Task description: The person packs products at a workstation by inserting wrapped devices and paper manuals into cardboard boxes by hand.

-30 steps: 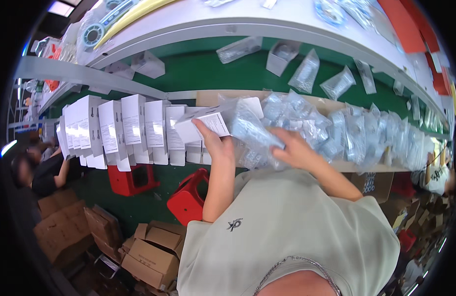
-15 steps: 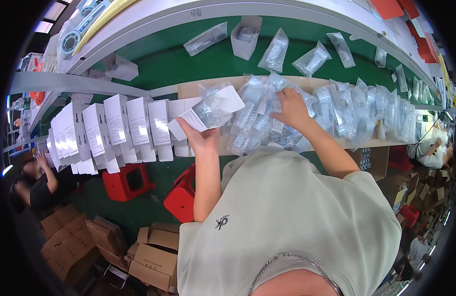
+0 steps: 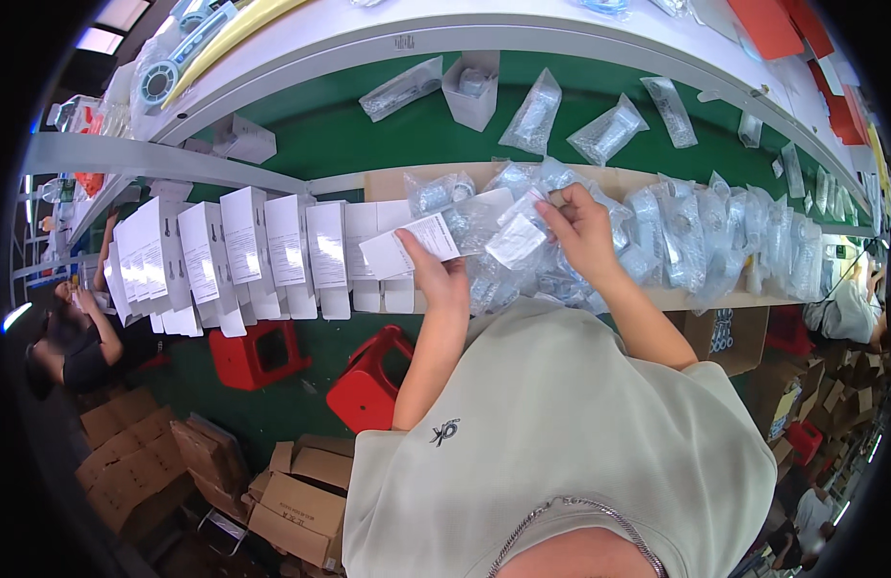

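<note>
My left hand is closed around a white printed carton that lies tilted, its open end to the right. A clear bubble-wrapped item shows at that open end; how far it sits inside I cannot tell. Between the thumb and fingers of my right hand is a small whitish packet, perhaps paper in clear film, just right of the carton's open end. Below and behind both hands spreads a heap of bubble-wrapped items.
White cartons stand in a row to the left. More wrapped items line the bench to the right. Behind, a green surface holds an upright carton and loose wrapped items. Red stools and brown boxes sit below; a person is at far left.
My right hand has come up from the heap with the whitish packet and turned toward the carton. My left hand has shifted right with the carton, which now lies flatter.
</note>
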Available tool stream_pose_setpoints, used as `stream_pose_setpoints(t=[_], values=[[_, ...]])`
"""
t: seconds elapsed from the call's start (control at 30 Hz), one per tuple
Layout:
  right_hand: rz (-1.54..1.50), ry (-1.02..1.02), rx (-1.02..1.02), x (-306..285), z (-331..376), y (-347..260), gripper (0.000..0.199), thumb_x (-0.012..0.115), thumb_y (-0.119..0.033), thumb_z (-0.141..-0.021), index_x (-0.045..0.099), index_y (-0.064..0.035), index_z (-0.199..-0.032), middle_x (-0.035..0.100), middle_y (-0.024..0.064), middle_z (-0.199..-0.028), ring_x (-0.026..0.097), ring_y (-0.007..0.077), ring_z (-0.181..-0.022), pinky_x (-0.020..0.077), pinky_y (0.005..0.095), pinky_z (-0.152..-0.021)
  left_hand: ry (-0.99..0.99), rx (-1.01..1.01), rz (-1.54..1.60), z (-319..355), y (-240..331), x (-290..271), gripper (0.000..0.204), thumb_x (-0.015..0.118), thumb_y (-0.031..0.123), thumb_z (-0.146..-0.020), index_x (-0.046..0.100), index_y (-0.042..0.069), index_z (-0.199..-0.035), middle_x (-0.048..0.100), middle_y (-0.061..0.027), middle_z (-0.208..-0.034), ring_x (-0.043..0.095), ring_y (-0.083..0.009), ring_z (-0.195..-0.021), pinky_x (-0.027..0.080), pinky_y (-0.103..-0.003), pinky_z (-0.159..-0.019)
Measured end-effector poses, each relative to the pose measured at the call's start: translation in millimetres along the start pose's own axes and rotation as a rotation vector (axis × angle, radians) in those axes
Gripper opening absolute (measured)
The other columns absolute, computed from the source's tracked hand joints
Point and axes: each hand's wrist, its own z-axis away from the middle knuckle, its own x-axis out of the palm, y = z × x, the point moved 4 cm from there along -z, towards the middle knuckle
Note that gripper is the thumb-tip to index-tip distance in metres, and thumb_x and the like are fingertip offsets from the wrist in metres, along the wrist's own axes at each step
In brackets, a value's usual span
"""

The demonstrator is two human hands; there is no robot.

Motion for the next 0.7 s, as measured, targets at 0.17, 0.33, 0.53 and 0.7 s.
stream_pose_setpoints(t=[0.17, 0.33, 0.53, 0.7], values=[[-0.255, 0.145, -0.004, 32.4, -13.8, 13.9, 0.020, 0.067, -0.008, -0.089, 0.050, -0.0031, -0.080, 0.056, -0.0007, -0.067, 0.053, 0.0038, -0.058, 0.0415, 0.0218, -0.049, 0.017, 0.036, 0.006, 1.5, -9.9, 4.0, 0.063, 0.053, 0.056, -0.092, 0.039, 0.017, -0.139, 0.050, -0.0027, -0.134, 0.051, -0.0199, -0.120, 0.046, -0.036, -0.096], [-0.349, 0.070, -0.029, 70.7, -11.3, 28.0, 0.024, 0.073, -0.012, -0.084, 0.051, -0.0019, -0.082, 0.060, 0.0039, -0.064, 0.053, 0.0076, -0.053, 0.0422, 0.0244, -0.048, -0.044, 0.024, 0.052, -2.9, -14.2, 11.9, 0.062, 0.050, 0.056, -0.093, 0.039, 0.015, -0.139, 0.051, -0.0029, -0.133, 0.052, -0.0194, -0.119, 0.046, -0.036, -0.094], [0.130, 0.043, -0.154, 64.7, -26.9, 21.0, 0.029, 0.078, -0.015, -0.079, 0.051, -0.0045, -0.077, 0.054, -0.0013, -0.065, 0.048, 0.0047, -0.059, 0.0399, 0.0235, -0.050, -0.005, 0.070, -0.071, -3.4, -31.5, 21.9, 0.066, 0.044, 0.060, -0.093, 0.040, 0.012, -0.139, 0.050, -0.0080, -0.135, 0.050, -0.0273, -0.123, 0.041, -0.047, -0.104], [0.055, 0.181, -0.081, -14.0, -20.2, 14.3, 0.029, 0.080, -0.020, -0.076, 0.056, -0.0042, -0.080, 0.050, -0.0012, -0.063, 0.042, 0.0051, -0.056, 0.0340, 0.0247, -0.049, -0.062, -0.036, 0.112, -12.6, 1.6, 27.5, 0.062, 0.046, 0.058, -0.093, 0.044, 0.011, -0.134, 0.053, -0.0074, -0.130, 0.052, -0.0250, -0.121, 0.044, -0.044, -0.102]])
